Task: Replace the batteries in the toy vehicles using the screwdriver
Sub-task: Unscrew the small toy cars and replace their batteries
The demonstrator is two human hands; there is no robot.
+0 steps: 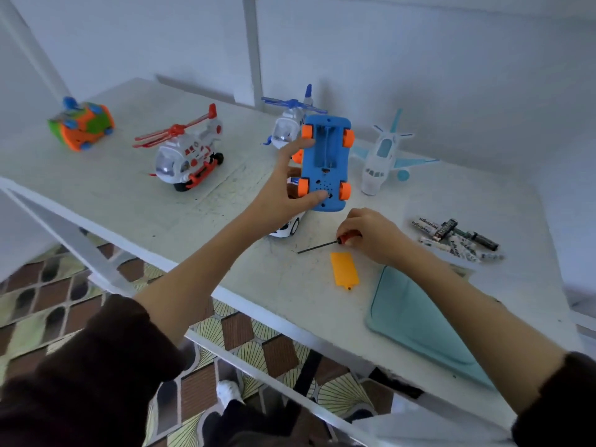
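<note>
A blue toy car (pixel 325 162) with orange wheels is held upright above the table, underside facing the camera, its battery bay open and empty. Its orange cover (pixel 344 270) lies flat on the table, just beside the screwdriver (pixel 325 246). A pile of batteries (pixel 458 238) lies to the right.

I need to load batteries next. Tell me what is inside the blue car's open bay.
The blue car, held in the left hand, shows a bay with bare ribbed slots and no batteries. The contacts are too small to make out.
</note>
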